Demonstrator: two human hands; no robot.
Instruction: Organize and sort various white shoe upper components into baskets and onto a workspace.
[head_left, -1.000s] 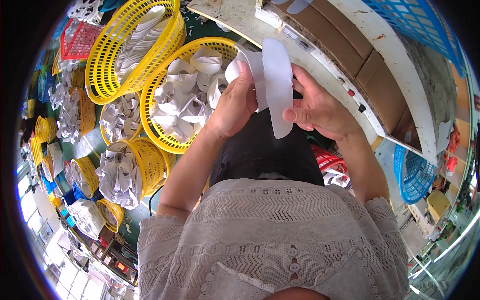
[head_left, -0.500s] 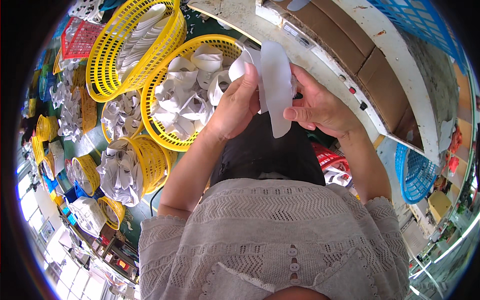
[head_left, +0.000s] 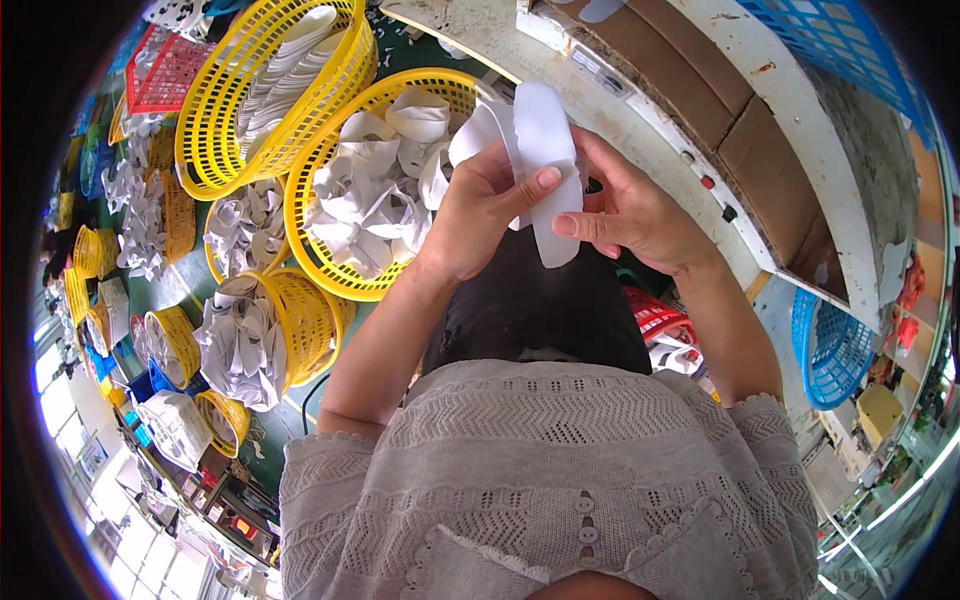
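Note:
In front of me I hold a flat white insole (head_left: pixel 546 118) upright, its long rounded shape facing me. A curved white piece (head_left: pixel 478 136), like the bent pieces in the basket beside it, sits against its left side. My left hand (head_left: pixel 484 212) grips both, its thumb pressed on the insole's face and its fingers hidden behind. My right hand (head_left: pixel 628 212) holds the insole's right edge, with the thumb near its lower part and the other fingers behind. What those hidden fingers touch cannot be made out.
Close on the left, a yellow basket (head_left: pixel 300 248) holds bent white pieces; another yellow basket (head_left: pixel 190 150) holds stacked insole-like pieces. A machine with a brown panel (head_left: pixel 770 150) stands at right. Blue baskets (head_left: pixel 828 350) and a red basket (head_left: pixel 660 318) stand near my right arm.
My left thumb has moved from the curved piece's upper edge down and right onto the insole's face. The insole has shifted slightly left; my right hand is slightly further left.

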